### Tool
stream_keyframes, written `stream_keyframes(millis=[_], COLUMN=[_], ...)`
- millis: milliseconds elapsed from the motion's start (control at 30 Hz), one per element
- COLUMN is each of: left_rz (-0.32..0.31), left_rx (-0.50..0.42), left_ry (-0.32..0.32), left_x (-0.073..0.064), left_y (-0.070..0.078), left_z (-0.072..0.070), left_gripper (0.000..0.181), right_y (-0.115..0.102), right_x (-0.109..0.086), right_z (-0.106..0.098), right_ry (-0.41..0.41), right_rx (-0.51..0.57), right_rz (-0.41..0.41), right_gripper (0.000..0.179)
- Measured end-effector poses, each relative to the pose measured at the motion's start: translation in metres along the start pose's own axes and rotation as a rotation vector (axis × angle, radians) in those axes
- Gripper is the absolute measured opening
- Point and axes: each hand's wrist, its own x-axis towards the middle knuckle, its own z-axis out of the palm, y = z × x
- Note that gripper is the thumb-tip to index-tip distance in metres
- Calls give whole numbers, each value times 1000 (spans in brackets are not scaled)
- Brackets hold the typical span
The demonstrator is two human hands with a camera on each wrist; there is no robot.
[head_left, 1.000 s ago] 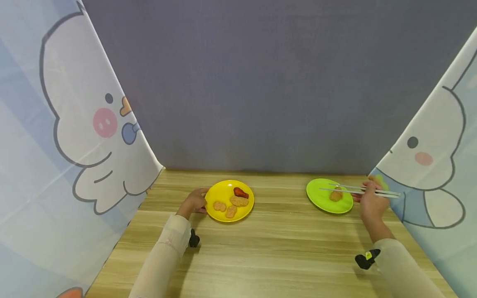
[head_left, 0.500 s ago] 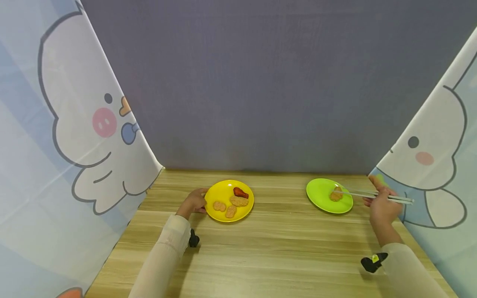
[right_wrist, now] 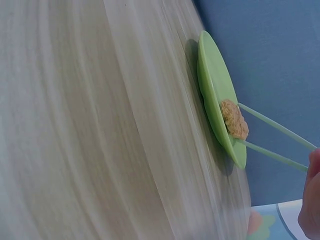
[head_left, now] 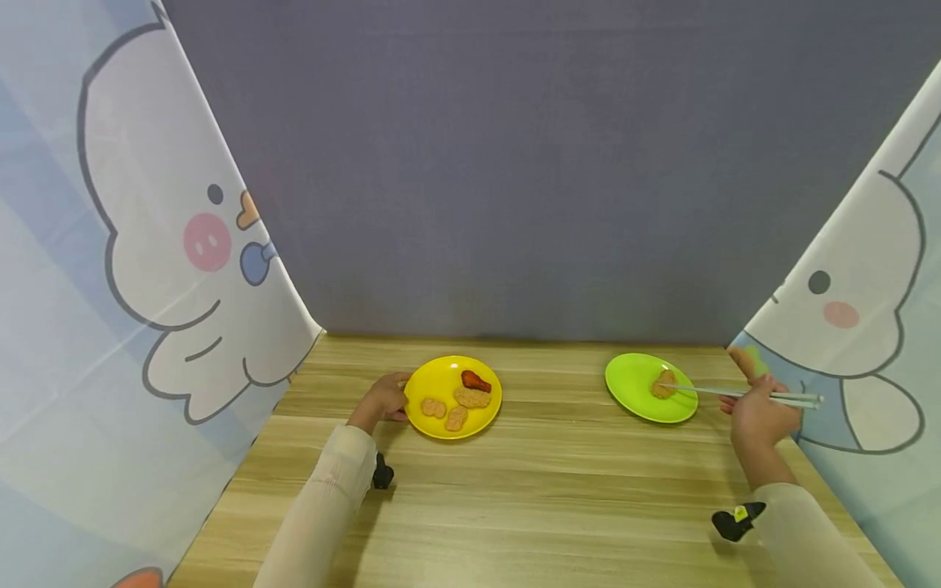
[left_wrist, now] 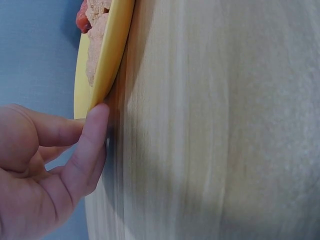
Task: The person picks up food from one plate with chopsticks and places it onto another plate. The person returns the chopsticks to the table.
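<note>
My left hand pinches the left rim of a yellow plate, its thumb and fingertips meeting at the edge in the left wrist view. On that plate lie a red-brown drumstick and several tan breaded pieces. At the right, my right hand holds a pair of pale chopsticks. Their tips reach over a green plate to one golden-brown fried chicken piece. The right wrist view has one stick on either side of the piece, which rests on the plate; firm contact cannot be told.
Both plates stand toward the back of a wood-grain table, with bare wood between them. A dark grey panel rises behind the table. Cartoon-printed cloths hang along the left and right sides.
My right hand has shifted a little to the right, bringing the chopstick tips from across the green plate to the chicken piece. The left hand and both plates stay in place.
</note>
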Motion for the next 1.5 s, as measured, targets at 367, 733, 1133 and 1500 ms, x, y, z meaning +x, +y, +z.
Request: stream_keyframes(millis=[367, 733, 1133, 1500], left_rz=[-3, -18, -12, -9], left_rx=[11, -16, 9, 9], left_ry=[-3, -6, 2, 2], left_x=[-2, -2, -2, -1], left_y=[4, 3, 2, 3], left_z=[0, 0, 1, 0], left_gripper=[73, 74, 74, 74], right_y=[8, 18, 15, 14], right_x=[1, 1, -3, -11], right_z=[14, 14, 18, 23], right_ry=[2, -58, -52, -127], right_rx=[14, -159, -78, -97], right_rz=[-25, -121, -158, -79], right_gripper=[27, 29, 27, 26])
